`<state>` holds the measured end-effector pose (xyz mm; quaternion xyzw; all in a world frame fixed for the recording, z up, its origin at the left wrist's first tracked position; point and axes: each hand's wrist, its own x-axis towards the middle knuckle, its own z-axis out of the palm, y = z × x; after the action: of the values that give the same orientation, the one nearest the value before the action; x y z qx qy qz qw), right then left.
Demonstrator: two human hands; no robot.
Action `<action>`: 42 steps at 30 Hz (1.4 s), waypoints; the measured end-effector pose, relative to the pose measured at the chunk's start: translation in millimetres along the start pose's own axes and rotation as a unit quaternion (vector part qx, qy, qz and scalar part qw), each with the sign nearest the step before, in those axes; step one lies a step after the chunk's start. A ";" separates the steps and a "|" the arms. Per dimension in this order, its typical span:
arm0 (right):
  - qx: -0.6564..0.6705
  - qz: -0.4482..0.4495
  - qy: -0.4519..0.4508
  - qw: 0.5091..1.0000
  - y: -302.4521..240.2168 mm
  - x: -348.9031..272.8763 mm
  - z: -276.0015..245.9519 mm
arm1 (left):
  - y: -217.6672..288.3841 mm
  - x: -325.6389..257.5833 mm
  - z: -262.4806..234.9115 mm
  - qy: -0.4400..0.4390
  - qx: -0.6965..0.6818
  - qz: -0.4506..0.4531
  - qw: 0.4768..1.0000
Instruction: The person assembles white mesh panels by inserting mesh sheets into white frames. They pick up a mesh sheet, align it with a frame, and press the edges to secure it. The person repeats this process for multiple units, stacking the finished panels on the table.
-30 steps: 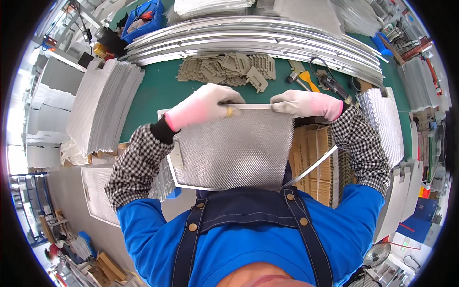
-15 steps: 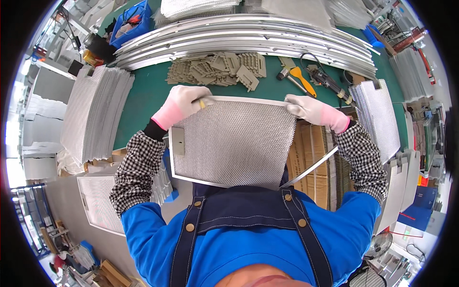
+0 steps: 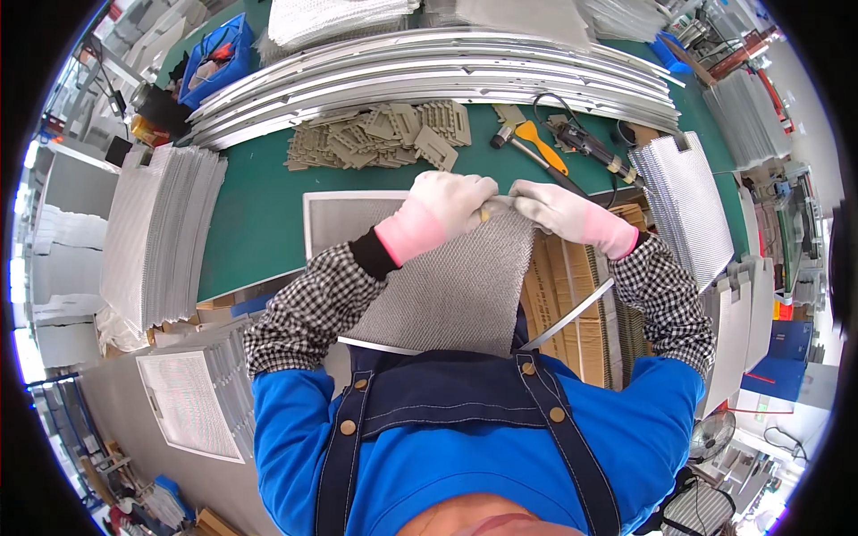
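Worker's left hand [image 3: 451, 198] and right hand [image 3: 552, 207], white-gloved: close together, fingers curled closed over the far edge of one silvery mesh panel [image 3: 456, 290]. Panel: overlapping the near edge of the green workbench [image 3: 255, 219]. Beige plastic pieces [image 3: 380, 136]: one heap, mid-workbench. Metal strips [image 3: 429, 82]: along the workbench's far side.

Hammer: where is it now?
Head view, right of centre: the hammer lies on the green table, between the beige pieces and the yellow tool.

By the left hand [image 3: 454, 202], gloved in matt cloth, rough metal mesh [image 3: 447, 295] is held. Beyond that hand, matt plastic-looking pieces [image 3: 375, 138] are heaped on the smooth bench [image 3: 255, 219], backed by glossy metal strips [image 3: 438, 80].
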<state>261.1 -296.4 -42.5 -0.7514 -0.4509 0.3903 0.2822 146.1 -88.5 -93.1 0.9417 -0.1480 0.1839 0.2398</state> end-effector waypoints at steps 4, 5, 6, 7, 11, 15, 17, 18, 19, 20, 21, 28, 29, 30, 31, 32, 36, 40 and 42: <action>-0.135 -0.156 0.060 0.977 -1.7 4.8 9.5 | 10.7 -11.1 -35.7 -0.094 -0.096 -0.082 0.987; -0.117 -0.118 0.027 0.986 -4.7 8.3 11.2 | 12.2 -13.2 -43.7 -0.116 -0.089 -0.094 0.985; -0.100 -0.043 -0.029 0.994 -8.6 11.2 11.1 | 14.5 -14.8 -49.4 -0.139 -0.096 -0.117 0.979; -0.080 0.035 -0.070 0.994 -13.8 13.9 10.3 | 15.5 -16.1 -53.9 -0.146 -0.105 -0.130 0.975; -0.366 -0.183 0.081 0.909 -38.4 13.3 8.1 | 2.9 -29.6 -65.3 -0.170 -0.088 -0.095 0.977; -0.171 -0.072 -0.052 0.981 -49.8 -28.2 24.4 | -32.8 -82.9 -98.4 -0.151 -0.193 -0.292 0.924; -0.104 0.052 -0.261 0.958 -49.7 -42.7 60.0 | -33.9 -117.6 -117.5 -0.052 -0.248 -0.406 0.878; -0.130 0.080 -0.275 0.949 -49.5 -38.9 84.1 | -33.7 -128.1 -128.8 -0.030 -0.220 -0.409 0.885; -0.053 0.026 -0.178 0.982 -49.1 -29.5 101.8 | -31.8 -134.4 -141.2 -0.032 -0.182 -0.442 0.878; 0.011 0.007 -0.086 0.996 -49.9 -18.4 116.9 | -27.5 -136.3 -152.1 -0.037 -0.147 -0.471 0.869; 0.066 0.011 0.003 0.998 -51.5 -10.5 125.3 | -23.8 -133.4 -163.6 0.060 -0.112 -0.425 0.896; 0.178 -0.310 0.507 0.784 -76.5 21.2 21.2 | 12.3 -88.2 -184.2 0.451 -0.130 -0.205 0.859; 0.173 -0.319 0.533 0.764 -80.0 18.4 14.1 | 11.9 -85.1 -178.4 0.455 -0.091 -0.191 0.865; 0.165 -0.342 0.545 0.747 -83.5 20.1 9.1 | 10.5 -84.0 -172.0 0.461 -0.012 -0.170 0.871; 0.216 -0.350 0.546 0.730 -86.0 26.9 8.2 | 0.8 -72.0 -161.4 0.480 -0.034 -0.150 0.863; 0.200 -0.317 0.565 0.735 -86.5 32.9 12.4 | -8.6 -63.3 -152.4 0.501 0.007 -0.108 0.859; 0.324 -0.367 0.453 0.745 -73.2 46.0 19.6 | -19.7 -68.2 -119.7 0.518 -0.207 -0.188 0.809; 0.358 -0.295 0.364 0.808 -52.2 25.9 11.7 | 1.8 -106.9 -93.7 0.476 -0.245 -0.256 0.805; 0.340 -0.270 0.331 0.838 -45.8 26.4 10.4 | 16.5 -125.8 -81.0 0.385 -0.256 -0.358 0.812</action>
<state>239.0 -252.0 -21.2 -0.5409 -0.3544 0.1560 0.7466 6.0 -37.5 -72.9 0.6851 0.2621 0.3876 0.5583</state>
